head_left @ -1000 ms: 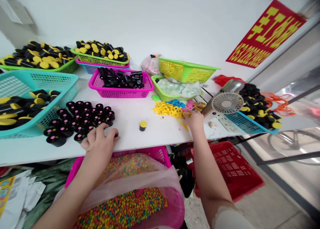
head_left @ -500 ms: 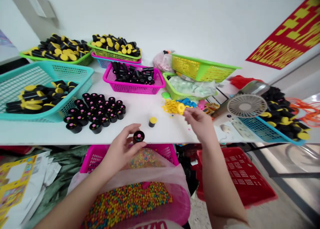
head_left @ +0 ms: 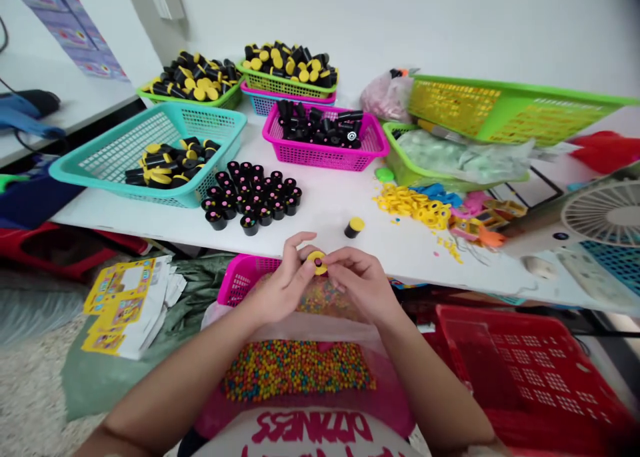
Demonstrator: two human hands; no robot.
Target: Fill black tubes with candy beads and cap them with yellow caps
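Close to the table's front edge, my left hand [head_left: 277,287] is closed around a small black cylinder, mostly hidden by fingers and a ring. Pinched in my right hand [head_left: 365,284] is a yellow ring [head_left: 312,256], lying over the cylinder's end with a dark centre showing through its hole. On the table just beyond stands a black cylinder with a yellow top [head_left: 355,228]. A cluster of upright open black cylinders [head_left: 250,202] with pink spots inside is to the left. Loose yellow rings [head_left: 417,207] lie in a pile to the right.
Baskets along the back include a turquoise one [head_left: 90,167] and a magenta one [head_left: 325,157] with black cylinders. Below my hands sits a bag of colourful beads [head_left: 300,370]. A fan [head_left: 610,214] stands at right, above a red crate [head_left: 550,370].
My right hand has come left from the yellow pile, bringing a yellow ring to the cylinder in my left hand. The camera view has turned left.
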